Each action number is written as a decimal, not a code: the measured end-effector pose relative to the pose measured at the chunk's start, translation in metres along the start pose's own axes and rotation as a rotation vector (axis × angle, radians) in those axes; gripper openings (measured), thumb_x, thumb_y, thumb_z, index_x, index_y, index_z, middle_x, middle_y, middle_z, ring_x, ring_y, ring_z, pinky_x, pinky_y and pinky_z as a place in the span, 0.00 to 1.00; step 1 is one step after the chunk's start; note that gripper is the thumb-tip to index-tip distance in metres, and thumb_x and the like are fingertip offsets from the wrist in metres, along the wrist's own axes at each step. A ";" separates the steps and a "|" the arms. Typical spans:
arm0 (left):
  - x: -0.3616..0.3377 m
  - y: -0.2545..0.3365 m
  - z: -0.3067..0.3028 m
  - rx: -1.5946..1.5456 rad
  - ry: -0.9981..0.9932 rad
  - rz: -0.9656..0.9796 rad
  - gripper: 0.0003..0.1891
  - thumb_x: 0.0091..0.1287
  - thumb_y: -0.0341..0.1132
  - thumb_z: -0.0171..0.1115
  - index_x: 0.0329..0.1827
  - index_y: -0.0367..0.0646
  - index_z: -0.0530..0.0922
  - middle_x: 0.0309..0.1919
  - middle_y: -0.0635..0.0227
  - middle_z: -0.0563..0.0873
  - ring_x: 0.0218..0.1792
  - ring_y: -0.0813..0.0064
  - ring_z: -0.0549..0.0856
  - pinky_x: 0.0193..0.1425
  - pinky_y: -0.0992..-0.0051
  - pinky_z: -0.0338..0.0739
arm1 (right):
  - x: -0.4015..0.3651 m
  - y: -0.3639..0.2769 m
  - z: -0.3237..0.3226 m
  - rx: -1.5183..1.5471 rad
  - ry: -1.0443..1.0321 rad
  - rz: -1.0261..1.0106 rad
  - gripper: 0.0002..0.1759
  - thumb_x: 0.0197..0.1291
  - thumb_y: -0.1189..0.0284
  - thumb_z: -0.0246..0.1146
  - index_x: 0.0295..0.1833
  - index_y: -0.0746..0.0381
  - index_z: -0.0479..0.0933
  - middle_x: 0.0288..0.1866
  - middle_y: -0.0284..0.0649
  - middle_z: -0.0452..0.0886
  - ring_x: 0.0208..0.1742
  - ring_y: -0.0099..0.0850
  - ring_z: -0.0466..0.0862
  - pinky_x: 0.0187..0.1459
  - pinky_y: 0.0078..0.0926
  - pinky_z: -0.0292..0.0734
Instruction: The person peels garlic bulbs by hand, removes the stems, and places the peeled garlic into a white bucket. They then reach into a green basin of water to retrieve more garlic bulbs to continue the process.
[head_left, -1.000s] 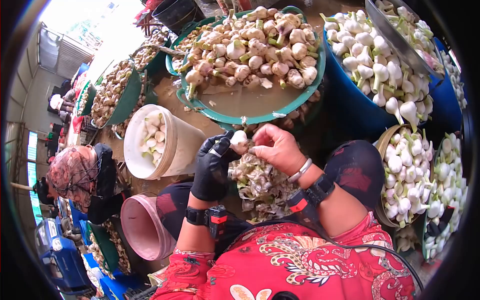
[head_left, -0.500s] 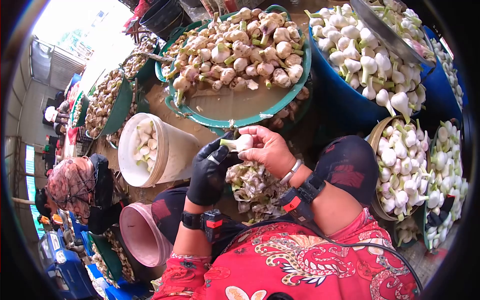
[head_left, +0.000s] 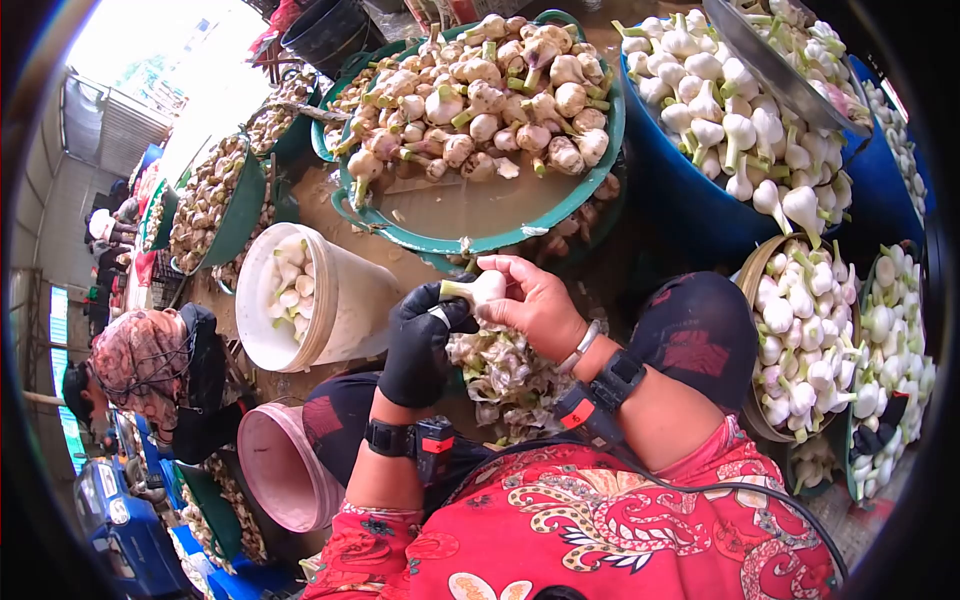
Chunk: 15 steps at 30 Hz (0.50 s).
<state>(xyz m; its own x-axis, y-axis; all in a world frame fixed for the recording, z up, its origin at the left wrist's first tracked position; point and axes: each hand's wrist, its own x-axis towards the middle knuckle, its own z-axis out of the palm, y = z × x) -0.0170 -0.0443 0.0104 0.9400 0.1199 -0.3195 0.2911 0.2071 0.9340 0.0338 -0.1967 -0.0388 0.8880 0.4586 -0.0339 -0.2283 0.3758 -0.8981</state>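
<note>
A white garlic bulb point(head_left: 488, 287) with a short green stem is held between my hands in the middle of the head view. My left hand point(head_left: 420, 345), in a black glove, pinches the stem side; a small pale band shows at its fingers, too little to name. The bare fingers of my right hand point(head_left: 545, 312) close around the bulb's round end. Below the hands lies a heap of papery garlic skins point(head_left: 515, 385) between my knees. Just beyond them is a green tub point(head_left: 440, 240) of unpeeled, soil-stained garlic bulbs point(head_left: 480, 100).
To the left stand a white bucket point(head_left: 350, 300) with some clean bulbs and a pink bucket point(head_left: 275, 465). A blue barrel point(head_left: 665, 190) heaped with white garlic and a basket of bulbs point(head_left: 805, 340) are on the right. Another person point(head_left: 150, 370) bends at far left.
Both hands stay on the garlic bulb, with slight finger shifts; my left hand has turned a little. The person at far left has moved slightly.
</note>
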 end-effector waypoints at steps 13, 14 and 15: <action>-0.006 -0.003 -0.025 0.701 -0.155 0.375 0.20 0.66 0.28 0.56 0.61 0.34 0.72 0.41 0.62 0.83 0.40 0.75 0.84 0.42 0.75 0.81 | 0.003 -0.012 -0.021 0.480 -0.281 0.551 0.20 0.59 0.60 0.66 0.50 0.62 0.73 0.38 0.38 0.81 0.37 0.29 0.84 0.39 0.23 0.82; -0.009 -0.006 -0.022 0.256 -0.150 0.134 0.20 0.66 0.29 0.56 0.61 0.34 0.72 0.43 0.63 0.83 0.40 0.75 0.84 0.43 0.74 0.81 | 0.004 -0.015 -0.020 0.485 -0.258 0.568 0.21 0.57 0.63 0.68 0.52 0.60 0.72 0.37 0.36 0.81 0.36 0.29 0.84 0.38 0.23 0.82; -0.013 -0.009 -0.019 -0.194 -0.131 -0.103 0.20 0.66 0.31 0.57 0.61 0.34 0.73 0.44 0.63 0.83 0.40 0.75 0.84 0.44 0.74 0.81 | 0.003 -0.013 -0.018 0.486 -0.261 0.577 0.21 0.57 0.63 0.68 0.52 0.60 0.72 0.37 0.36 0.81 0.36 0.29 0.84 0.38 0.23 0.82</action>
<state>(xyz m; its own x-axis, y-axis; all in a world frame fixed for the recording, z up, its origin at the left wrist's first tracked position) -0.0350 -0.0293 0.0025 0.9257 -0.0354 -0.3765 0.3589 0.3959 0.8453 0.0467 -0.2145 -0.0349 0.4682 0.8390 -0.2773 -0.8253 0.3032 -0.4763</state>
